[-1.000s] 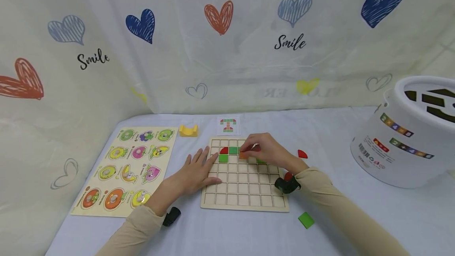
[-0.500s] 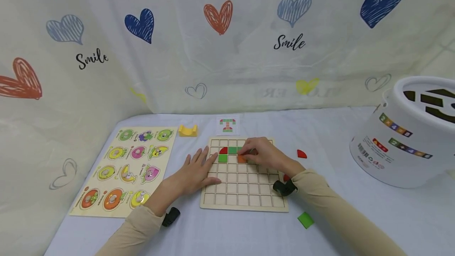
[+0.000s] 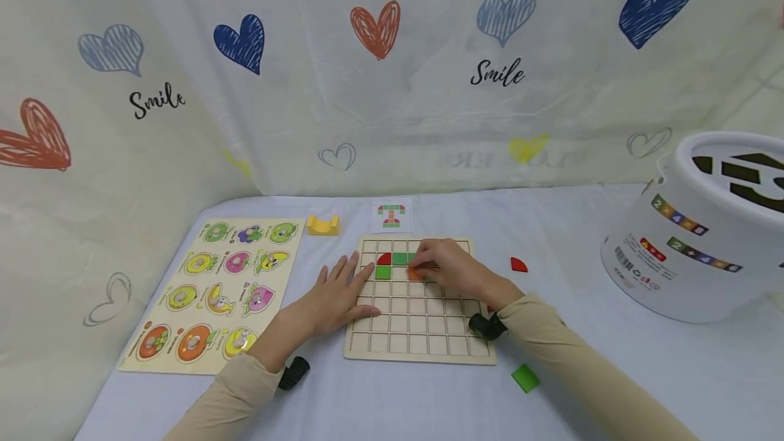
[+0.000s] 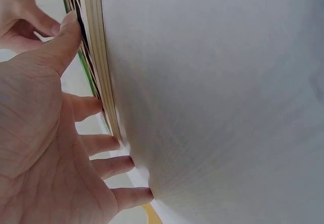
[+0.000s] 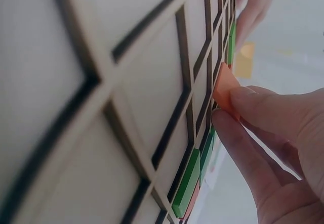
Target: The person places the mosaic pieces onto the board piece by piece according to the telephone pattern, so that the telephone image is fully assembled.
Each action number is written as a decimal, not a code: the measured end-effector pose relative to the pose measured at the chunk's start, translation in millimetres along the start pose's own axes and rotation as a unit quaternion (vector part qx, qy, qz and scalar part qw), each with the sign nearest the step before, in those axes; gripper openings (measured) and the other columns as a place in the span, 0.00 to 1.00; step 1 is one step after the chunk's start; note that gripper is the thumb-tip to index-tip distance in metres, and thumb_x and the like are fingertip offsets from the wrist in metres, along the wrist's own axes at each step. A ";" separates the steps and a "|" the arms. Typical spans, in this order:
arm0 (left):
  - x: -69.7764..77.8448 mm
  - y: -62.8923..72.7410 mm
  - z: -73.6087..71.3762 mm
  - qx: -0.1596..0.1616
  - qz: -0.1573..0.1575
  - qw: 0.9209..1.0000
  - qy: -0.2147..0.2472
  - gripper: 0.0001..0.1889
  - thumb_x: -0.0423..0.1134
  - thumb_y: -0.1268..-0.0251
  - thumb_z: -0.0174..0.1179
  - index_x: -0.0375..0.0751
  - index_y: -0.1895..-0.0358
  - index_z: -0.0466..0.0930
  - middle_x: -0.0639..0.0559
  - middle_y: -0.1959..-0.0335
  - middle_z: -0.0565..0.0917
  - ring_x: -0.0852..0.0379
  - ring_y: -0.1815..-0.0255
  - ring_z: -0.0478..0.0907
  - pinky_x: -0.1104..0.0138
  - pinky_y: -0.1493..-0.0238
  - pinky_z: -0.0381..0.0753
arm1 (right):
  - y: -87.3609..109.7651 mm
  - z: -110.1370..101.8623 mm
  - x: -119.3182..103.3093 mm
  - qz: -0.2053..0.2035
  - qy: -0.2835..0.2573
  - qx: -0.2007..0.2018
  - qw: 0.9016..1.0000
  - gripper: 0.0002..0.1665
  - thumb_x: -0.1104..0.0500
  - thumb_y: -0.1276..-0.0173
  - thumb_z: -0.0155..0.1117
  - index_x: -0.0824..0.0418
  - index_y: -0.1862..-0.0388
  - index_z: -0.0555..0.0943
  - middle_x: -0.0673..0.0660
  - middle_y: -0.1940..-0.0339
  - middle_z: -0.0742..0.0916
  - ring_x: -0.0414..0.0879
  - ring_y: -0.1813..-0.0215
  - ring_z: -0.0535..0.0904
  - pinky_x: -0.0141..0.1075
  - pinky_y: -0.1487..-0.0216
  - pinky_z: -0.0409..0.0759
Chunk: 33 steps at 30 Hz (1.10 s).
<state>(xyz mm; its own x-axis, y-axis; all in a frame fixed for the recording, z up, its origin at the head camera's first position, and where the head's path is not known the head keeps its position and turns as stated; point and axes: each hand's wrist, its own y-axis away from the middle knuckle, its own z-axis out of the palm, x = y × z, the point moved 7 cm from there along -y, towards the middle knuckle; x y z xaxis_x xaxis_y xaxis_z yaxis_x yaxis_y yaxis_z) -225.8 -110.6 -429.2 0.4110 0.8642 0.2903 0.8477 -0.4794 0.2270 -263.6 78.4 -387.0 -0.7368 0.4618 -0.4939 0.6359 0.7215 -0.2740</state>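
Observation:
An orange square tile (image 5: 226, 88) is pinched between thumb and fingers of my right hand (image 3: 453, 267), tilted at a cell of the wooden grid board (image 3: 409, 344). My left hand (image 3: 333, 295) lies spread on the board's left edge; in the left wrist view its thumb and fingertips (image 4: 114, 142) touch the board's side and the cloth. Left of the orange tile, a red quarter-round tile (image 3: 384, 259), a green tile (image 3: 400, 259) and a light green tile (image 3: 383, 272) sit in cells. Part of the row is hidden under my right hand.
A small pattern card (image 3: 391, 215) lies behind the board, near a yellow arched block (image 3: 323, 225). On the left is a fruit puzzle board (image 3: 213, 296). To the right are a red quarter-round piece (image 3: 518, 265), a green square tile (image 3: 525, 378) and a white bucket (image 3: 680, 250).
My right hand has lowered the orange tile slightly toward the board and left, to the cell below the green tiles. My left hand stays in place.

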 end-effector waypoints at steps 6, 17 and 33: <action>0.3 0.6 -0.5 0.002 0.001 1.000 0.002 0.45 0.65 0.22 0.53 0.41 0.15 0.50 0.32 0.14 0.44 0.32 0.15 0.41 0.33 0.21 0.44 | -0.8 3.2 -3.5 -0.009 0.032 -0.009 0.999 0.10 0.73 0.35 0.74 0.68 0.56 0.91 0.54 0.64 0.86 0.42 0.63 0.83 0.30 0.61 0.82; 0.4 1.2 -1.0 0.004 0.004 1.000 0.004 0.45 0.64 0.22 0.53 0.41 0.15 0.50 0.31 0.15 0.44 0.31 0.15 0.41 0.33 0.21 0.44 | -3.0 5.5 -9.8 -0.015 0.089 -0.016 0.996 0.07 0.72 0.35 0.74 0.66 0.58 0.92 0.54 0.65 0.85 0.44 0.63 0.81 0.32 0.59 0.83; -0.9 0.2 0.0 0.003 0.002 1.000 0.002 0.45 0.65 0.22 0.52 0.41 0.14 0.50 0.32 0.14 0.44 0.32 0.15 0.40 0.33 0.21 0.44 | 8.1 -4.5 -5.1 -0.001 0.023 -0.070 0.997 0.11 0.70 0.29 0.69 0.65 0.50 0.90 0.55 0.53 0.91 0.49 0.49 0.87 0.44 0.45 0.85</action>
<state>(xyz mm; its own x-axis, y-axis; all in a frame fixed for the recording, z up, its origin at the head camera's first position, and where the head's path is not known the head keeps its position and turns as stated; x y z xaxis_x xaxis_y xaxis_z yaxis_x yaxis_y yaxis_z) -226.0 -111.5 -429.4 0.4138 0.8612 0.2950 0.8480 -0.4825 0.2193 -255.7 84.2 -383.0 -0.7503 0.4808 -0.4537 0.5979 0.7863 -0.1556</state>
